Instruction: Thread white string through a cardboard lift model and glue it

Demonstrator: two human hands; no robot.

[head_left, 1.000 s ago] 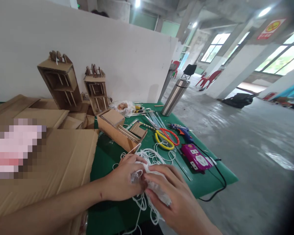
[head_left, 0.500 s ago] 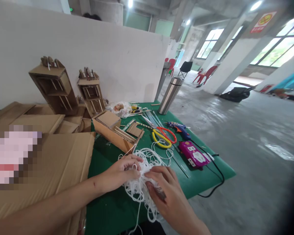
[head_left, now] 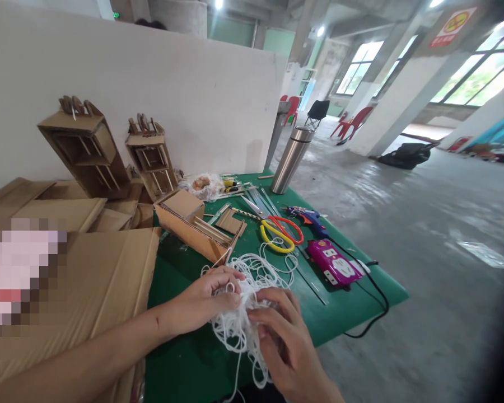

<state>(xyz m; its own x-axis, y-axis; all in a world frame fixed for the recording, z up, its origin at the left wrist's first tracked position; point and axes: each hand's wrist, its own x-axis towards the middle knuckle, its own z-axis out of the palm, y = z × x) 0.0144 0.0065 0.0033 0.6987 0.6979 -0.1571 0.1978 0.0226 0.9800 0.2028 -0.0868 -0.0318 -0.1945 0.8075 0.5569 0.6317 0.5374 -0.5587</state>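
A loose tangle of white cord (head_left: pixel 235 330) lies near the front edge of the green table, some strands hanging over it. My left hand (head_left: pixel 218 291) is closed on the tangle from the left, its thumb and fingers pinching strands. From the right, my right hand (head_left: pixel 281 330) has its curled fingers in the cord, gripping part of the bundle; its palm side is hidden. Just behind the tangle stands a cardboard box piece (head_left: pixel 193 229) with an open compartment. Scissors (head_left: pixel 279 232) with red and yellow handles lie beyond the cord, one loop of which touches them.
A blue glue gun (head_left: pixel 311 221) and a magenta power strip (head_left: pixel 334 263) with a black cable lie at the right edge. A steel flask (head_left: pixel 292 162) stands at the back. Cardboard sheets (head_left: pixel 109 268) and two cardboard structures (head_left: pixel 84 145) fill the left.
My right hand has shifted slightly left and down, and its fingers have moved within the cord. My left hand keeps its hold. The camera view has shifted slightly.
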